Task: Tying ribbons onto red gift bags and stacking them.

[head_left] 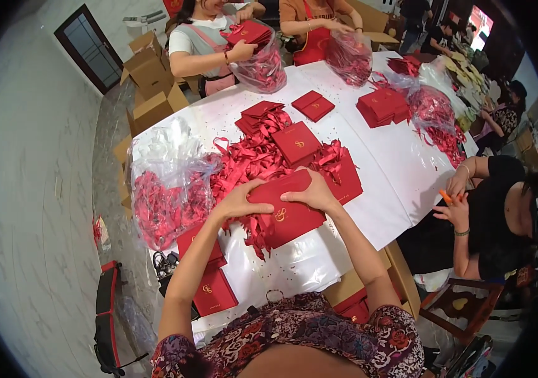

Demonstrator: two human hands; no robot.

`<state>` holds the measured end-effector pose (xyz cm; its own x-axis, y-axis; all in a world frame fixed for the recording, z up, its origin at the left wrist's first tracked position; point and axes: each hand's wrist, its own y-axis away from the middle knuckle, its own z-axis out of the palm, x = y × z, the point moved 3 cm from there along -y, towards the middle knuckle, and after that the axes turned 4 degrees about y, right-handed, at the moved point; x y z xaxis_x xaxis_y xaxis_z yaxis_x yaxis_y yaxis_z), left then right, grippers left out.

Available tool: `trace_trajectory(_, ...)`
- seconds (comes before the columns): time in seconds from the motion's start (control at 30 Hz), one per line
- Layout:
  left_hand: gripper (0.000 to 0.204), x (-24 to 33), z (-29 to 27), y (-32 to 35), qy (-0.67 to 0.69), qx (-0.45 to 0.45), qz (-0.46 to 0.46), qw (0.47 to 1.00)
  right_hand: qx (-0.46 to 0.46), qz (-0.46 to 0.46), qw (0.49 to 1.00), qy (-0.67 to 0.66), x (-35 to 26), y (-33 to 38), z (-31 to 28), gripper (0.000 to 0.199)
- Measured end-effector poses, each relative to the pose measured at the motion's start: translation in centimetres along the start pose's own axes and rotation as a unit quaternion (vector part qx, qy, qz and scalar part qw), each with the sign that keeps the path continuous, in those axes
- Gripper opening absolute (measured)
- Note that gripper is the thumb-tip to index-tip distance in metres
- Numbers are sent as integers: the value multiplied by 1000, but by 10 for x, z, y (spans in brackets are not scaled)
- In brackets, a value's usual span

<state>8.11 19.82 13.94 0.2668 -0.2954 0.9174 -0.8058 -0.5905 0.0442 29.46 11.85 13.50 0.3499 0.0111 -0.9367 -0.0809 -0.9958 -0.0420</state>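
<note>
Smooth white tabletop (376, 183) beneath, left hand (237, 203) and right hand (319, 194) clasp a flat red bag (297, 225) with part-open fingers (261, 208)

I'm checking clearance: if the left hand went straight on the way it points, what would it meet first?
Probably the tangled heap of glossy red ribbons, just beyond the left hand, which grips a flat red rectangular piece with a gold emblem. Depth is unclear, so hand and ribbons may touch.
</note>
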Motion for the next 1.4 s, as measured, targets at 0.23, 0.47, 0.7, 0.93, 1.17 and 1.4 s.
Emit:
trace_trajectory(0.23,102,11,24,-4,-233,-133,-92,959,-66,24,996,46,11,-4,11,66)
trace_trajectory(0.47,94,-23,40,17,46,4,-119,992,-160,12,985,65,16,-15,24,48)
trace_trajectory(0.7,68,-45,70,49,249,-21,-200,947,-286,25,958,13,22,-4,49,54)
trace_trajectory(0.93,46,-34,62,59,314,90,-182,928,-2,22,997,-75,57,11,23,77)
trace_trajectory(1.17,47,-50,36,49,356,218,-169,893,-75,230,913,-330,64,55,58,71)
trace_trajectory(1.4,47,-34,40,41,353,248,-125,894,-84,180,880,-432,41,43,73,66)
